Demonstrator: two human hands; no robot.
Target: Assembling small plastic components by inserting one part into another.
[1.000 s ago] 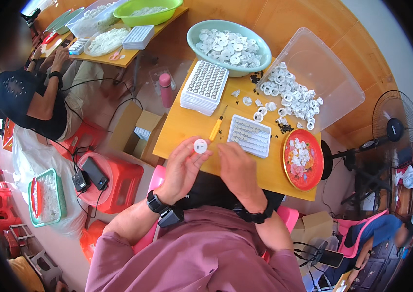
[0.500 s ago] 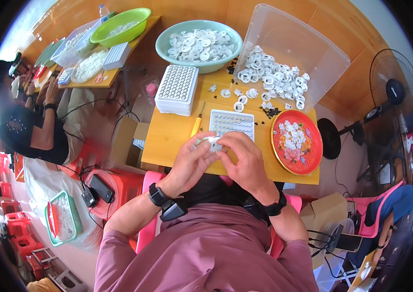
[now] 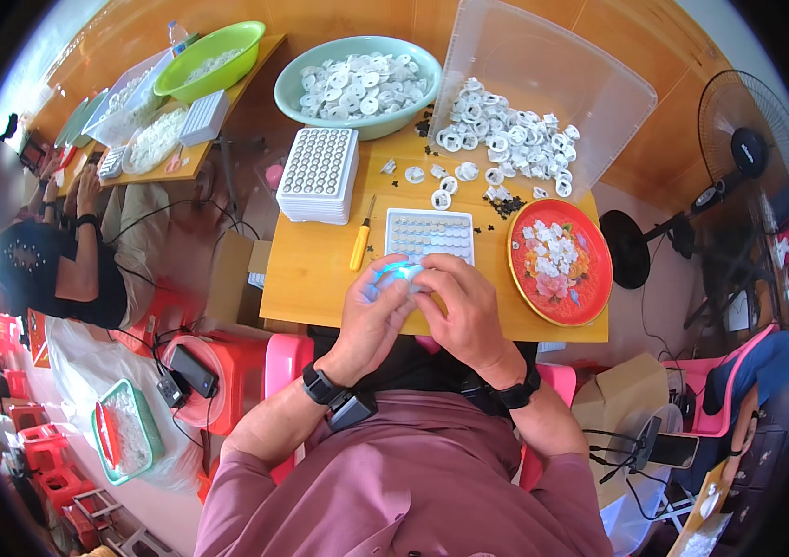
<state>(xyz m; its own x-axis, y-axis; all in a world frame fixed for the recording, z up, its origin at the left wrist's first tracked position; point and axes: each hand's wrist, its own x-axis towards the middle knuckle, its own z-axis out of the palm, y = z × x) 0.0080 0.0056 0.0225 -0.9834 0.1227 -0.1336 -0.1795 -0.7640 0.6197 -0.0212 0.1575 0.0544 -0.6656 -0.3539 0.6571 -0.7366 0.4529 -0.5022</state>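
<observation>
My left hand [image 3: 371, 314] and my right hand [image 3: 461, 304] meet over the near edge of the wooden table. Between their fingertips they pinch a small white plastic piece [image 3: 405, 274], partly hidden by the fingers. It glows blue and tints the left fingers. Just beyond sits a white tray [image 3: 455, 243] with rows of small round button-like parts. A screwdriver with a yellow handle [image 3: 359, 249] lies to its left. Farther back, loose white round parts [image 3: 442, 198] and small black pieces [image 3: 503, 206] are scattered.
Stacked white trays [image 3: 318, 176] stand at left, before a teal basin [image 3: 286, 91] of white discs. A tipped translucent bin [image 3: 599, 88] spills white rings. A red round tray [image 3: 592, 306] with small white parts sits right, near a fan [image 3: 747, 148]. Someone in black [image 3: 55, 265] works at another table.
A blue glow now shows at the white piece, where it looked plain white before. Both hands keep nearly the same pinch. The whole view has shifted slightly.
</observation>
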